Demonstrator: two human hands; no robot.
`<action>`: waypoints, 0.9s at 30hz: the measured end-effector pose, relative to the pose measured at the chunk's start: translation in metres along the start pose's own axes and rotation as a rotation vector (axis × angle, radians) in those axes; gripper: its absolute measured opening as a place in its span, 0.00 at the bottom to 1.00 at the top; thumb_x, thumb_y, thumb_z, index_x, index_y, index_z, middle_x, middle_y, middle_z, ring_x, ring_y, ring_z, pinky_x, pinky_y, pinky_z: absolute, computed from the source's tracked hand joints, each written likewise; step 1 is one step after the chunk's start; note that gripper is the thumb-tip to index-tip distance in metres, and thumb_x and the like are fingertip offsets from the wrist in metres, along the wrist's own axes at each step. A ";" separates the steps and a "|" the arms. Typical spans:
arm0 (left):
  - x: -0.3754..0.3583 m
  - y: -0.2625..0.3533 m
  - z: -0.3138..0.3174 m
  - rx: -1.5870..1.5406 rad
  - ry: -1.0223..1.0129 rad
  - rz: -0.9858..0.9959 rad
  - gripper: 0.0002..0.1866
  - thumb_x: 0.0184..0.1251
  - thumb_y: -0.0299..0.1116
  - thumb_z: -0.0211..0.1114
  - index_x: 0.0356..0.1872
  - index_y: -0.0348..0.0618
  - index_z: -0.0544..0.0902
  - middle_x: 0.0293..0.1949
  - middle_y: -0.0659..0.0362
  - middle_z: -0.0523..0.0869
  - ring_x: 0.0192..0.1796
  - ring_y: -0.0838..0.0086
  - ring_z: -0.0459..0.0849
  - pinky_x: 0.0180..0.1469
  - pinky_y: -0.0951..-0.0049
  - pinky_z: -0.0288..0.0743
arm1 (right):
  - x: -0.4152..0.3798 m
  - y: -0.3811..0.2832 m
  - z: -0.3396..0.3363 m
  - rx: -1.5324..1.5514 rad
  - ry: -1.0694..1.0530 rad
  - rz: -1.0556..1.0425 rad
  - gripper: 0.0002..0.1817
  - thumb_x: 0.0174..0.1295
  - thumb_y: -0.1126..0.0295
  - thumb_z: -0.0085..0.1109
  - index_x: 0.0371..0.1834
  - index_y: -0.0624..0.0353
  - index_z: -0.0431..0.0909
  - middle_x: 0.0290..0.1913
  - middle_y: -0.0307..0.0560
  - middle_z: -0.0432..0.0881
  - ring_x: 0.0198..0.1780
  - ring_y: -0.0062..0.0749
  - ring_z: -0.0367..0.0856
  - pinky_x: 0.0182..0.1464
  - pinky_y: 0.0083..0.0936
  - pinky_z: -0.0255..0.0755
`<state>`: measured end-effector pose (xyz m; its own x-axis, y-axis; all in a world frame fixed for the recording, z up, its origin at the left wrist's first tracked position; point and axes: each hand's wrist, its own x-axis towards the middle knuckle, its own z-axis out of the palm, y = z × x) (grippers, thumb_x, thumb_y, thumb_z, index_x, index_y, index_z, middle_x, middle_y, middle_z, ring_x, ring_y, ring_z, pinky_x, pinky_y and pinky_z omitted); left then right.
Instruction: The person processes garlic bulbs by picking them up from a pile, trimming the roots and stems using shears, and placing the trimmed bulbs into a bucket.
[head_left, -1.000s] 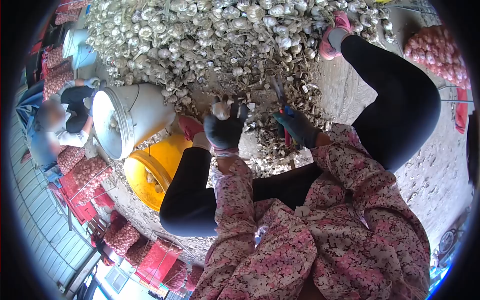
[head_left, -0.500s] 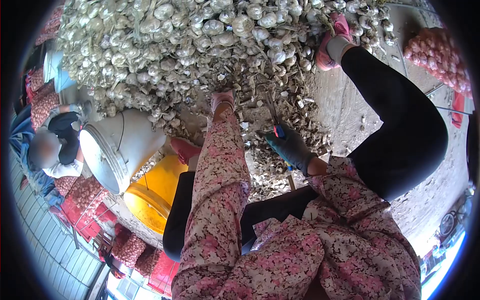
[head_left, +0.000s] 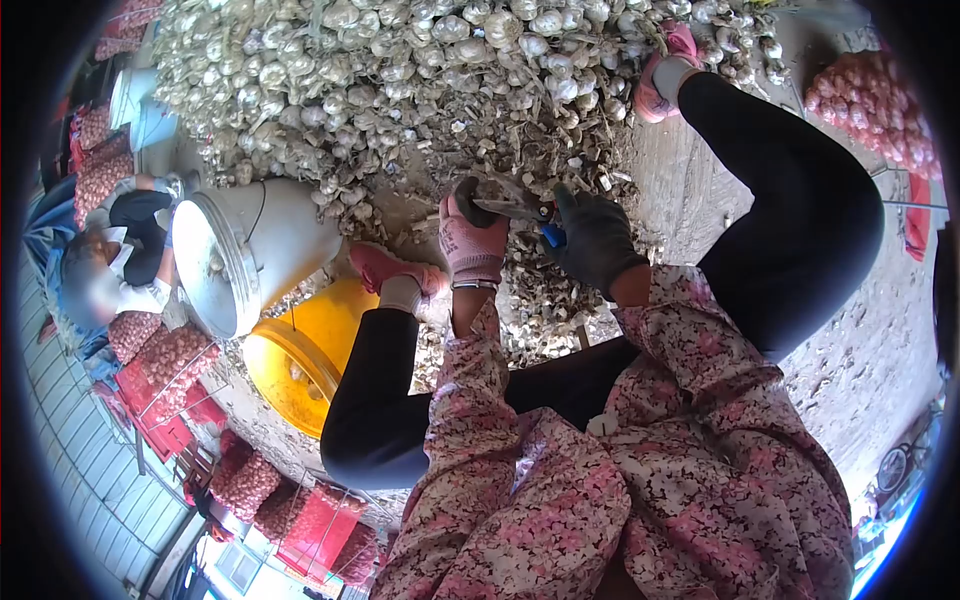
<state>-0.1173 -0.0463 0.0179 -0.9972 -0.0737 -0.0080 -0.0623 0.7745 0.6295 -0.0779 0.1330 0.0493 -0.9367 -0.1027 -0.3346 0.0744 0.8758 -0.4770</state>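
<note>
My left hand (head_left: 474, 240), in a pink glove with dark fingertips, is closed in front of the garlic heap (head_left: 400, 90). What its fingers hold is hidden. In my right hand (head_left: 598, 238), in a dark grey-green glove, is a pair of pruning shears (head_left: 551, 234) with blue and red on the handles. The shears' blades point left and reach up against my left hand's fingers. Dry cut stems (head_left: 535, 290) litter the ground beneath both hands.
A yellow bucket (head_left: 345, 312) and a white bucket (head_left: 285, 235) lie tilted at left, near a crouching person (head_left: 125, 250). Several net sacks of garlic (head_left: 165, 365) stand behind; another sack (head_left: 868, 112) is at upper right. My pink shoes (head_left: 655, 92) flank the work spot.
My left hand has drawn back from the heap towards me and closed. My right hand has risen slightly, bringing the shears across to the left hand. My view has shifted a little.
</note>
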 end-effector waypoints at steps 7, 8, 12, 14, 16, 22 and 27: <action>-0.029 -0.006 -0.019 -0.108 -0.121 -0.201 0.31 0.45 0.33 0.74 0.55 0.43 0.77 0.43 0.52 0.82 0.48 0.61 0.83 0.52 0.65 0.76 | -0.020 0.001 -0.006 0.042 -0.190 -0.056 0.26 0.56 0.56 0.63 0.53 0.60 0.71 0.34 0.55 0.82 0.39 0.50 0.82 0.44 0.44 0.73; -0.033 -0.018 -0.013 -0.445 -0.156 -0.319 0.29 0.46 0.34 0.75 0.53 0.40 0.78 0.43 0.54 0.85 0.45 0.66 0.84 0.50 0.68 0.78 | -0.023 0.001 -0.005 0.043 -0.186 -0.063 0.26 0.56 0.56 0.63 0.53 0.60 0.71 0.34 0.55 0.82 0.39 0.50 0.82 0.44 0.44 0.73; -0.040 -0.049 -0.003 -0.577 -0.225 -0.413 0.25 0.46 0.34 0.75 0.48 0.38 0.81 0.44 0.52 0.85 0.45 0.65 0.85 0.50 0.68 0.78 | -0.035 0.003 0.006 0.020 -0.097 -0.147 0.29 0.53 0.54 0.65 0.53 0.61 0.71 0.40 0.57 0.82 0.41 0.50 0.83 0.46 0.44 0.74; -0.041 -0.025 -0.013 -0.287 -0.175 -0.262 0.26 0.45 0.34 0.75 0.48 0.39 0.81 0.44 0.51 0.85 0.46 0.63 0.85 0.50 0.67 0.78 | -0.040 0.007 0.012 0.059 -0.049 -0.162 0.29 0.52 0.54 0.65 0.52 0.62 0.71 0.42 0.58 0.81 0.41 0.49 0.83 0.45 0.44 0.74; -0.045 -0.012 -0.016 0.004 -0.130 -0.109 0.26 0.45 0.35 0.74 0.48 0.39 0.81 0.43 0.50 0.84 0.46 0.60 0.84 0.50 0.66 0.78 | -0.040 0.006 0.016 0.050 0.026 -0.177 0.32 0.52 0.53 0.65 0.55 0.63 0.70 0.40 0.57 0.81 0.42 0.50 0.83 0.46 0.44 0.74; -0.046 -0.015 -0.005 -0.184 -0.087 -0.188 0.25 0.42 0.37 0.75 0.45 0.39 0.82 0.43 0.49 0.82 0.48 0.55 0.82 0.53 0.61 0.76 | -0.025 0.006 0.015 0.040 -0.056 -0.150 0.37 0.50 0.51 0.66 0.58 0.64 0.68 0.41 0.57 0.80 0.43 0.49 0.81 0.48 0.42 0.74; -0.041 -0.006 -0.020 -0.067 -0.119 -0.233 0.24 0.42 0.36 0.74 0.45 0.39 0.82 0.44 0.48 0.82 0.49 0.55 0.81 0.54 0.61 0.75 | -0.030 0.001 0.012 0.021 0.011 -0.221 0.32 0.52 0.54 0.65 0.55 0.62 0.70 0.43 0.57 0.80 0.42 0.49 0.81 0.45 0.43 0.74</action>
<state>-0.0748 -0.0605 0.0300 -0.9543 -0.1673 -0.2477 -0.2918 0.7016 0.6501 -0.0460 0.1310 0.0495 -0.9347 -0.2859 -0.2110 -0.1265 0.8226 -0.5543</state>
